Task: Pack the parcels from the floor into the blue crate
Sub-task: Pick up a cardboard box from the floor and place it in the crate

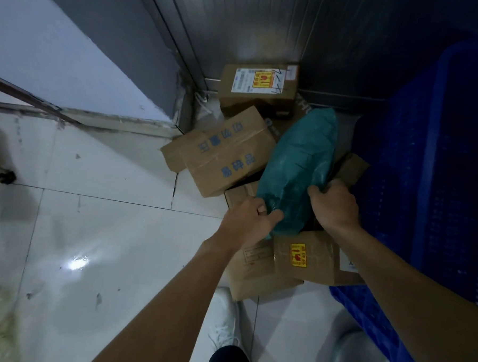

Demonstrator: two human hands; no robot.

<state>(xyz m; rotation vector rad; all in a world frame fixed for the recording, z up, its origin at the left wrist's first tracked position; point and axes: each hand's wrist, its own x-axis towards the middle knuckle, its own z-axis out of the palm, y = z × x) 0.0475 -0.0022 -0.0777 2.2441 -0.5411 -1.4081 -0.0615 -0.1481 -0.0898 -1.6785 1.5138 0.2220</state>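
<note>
While both hands clamp its near end, the teal mailer bag [299, 167] lies lengthwise on top of the parcel pile on the floor, its far end pointing toward the corner of the room.

- Left hand [251, 220]: fingers curled round the bag's near-left corner, thumb on top.
- Right hand [333, 205]: fingers curled over the bag's near-right edge. The two hands are apart, one on each side of the bag's near end.
- Bag surface crumpled and glossy; whether it is lifted clear of the boxes beneath cannot be told.
- Under and around the bag: box with blue characters [225, 149] touching its left side and tilted; labelled box [258, 85] at the far end against the grey wall [240, 28], with a white label and a yellow sticker on top; yellow-sticker box [297, 264] nearest, below the hands.
- Blue crate [438, 163]: perforated wall, standing just beside the pile on the right. Inside not visible.
- Floor [91, 228]: pale glossy tiles with a light reflection.
- White shoe [225, 318] on the tiles, near the closest box.
</note>
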